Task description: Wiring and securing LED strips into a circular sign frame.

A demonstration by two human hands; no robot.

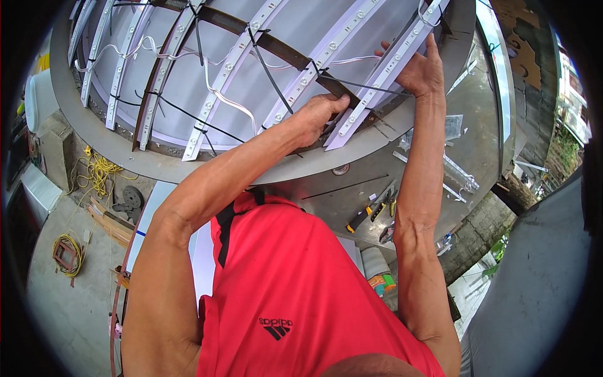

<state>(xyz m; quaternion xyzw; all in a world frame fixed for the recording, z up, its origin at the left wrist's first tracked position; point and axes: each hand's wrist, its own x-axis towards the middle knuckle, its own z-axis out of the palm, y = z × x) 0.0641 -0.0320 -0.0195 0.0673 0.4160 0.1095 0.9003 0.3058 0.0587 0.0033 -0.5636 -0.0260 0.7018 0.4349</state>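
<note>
A white LED strip (389,72) on a flat bar slants across the right side of a large round frame. My right hand (422,70) is behind and around this strip, its fingers showing on both sides. My left hand (317,118) is closed at the brown metal crossbar (282,49), with its thumb on the bar close to the strip's lower part; its other fingers are mostly hidden. A black cable tie (367,87) with a long tail runs from the crossbar toward my right wrist. More LED strips (229,67) lie roughly parallel to the left, tied with black cable ties.
The frame's grey rim (207,171) curves in front of me. On the metal table (339,200) lie a yellow-and-black utility knife (360,219), pliers (379,210) and loose LED strip pieces (460,173). A white wire (217,94) links the strips. Yellow cord (97,173) lies at left.
</note>
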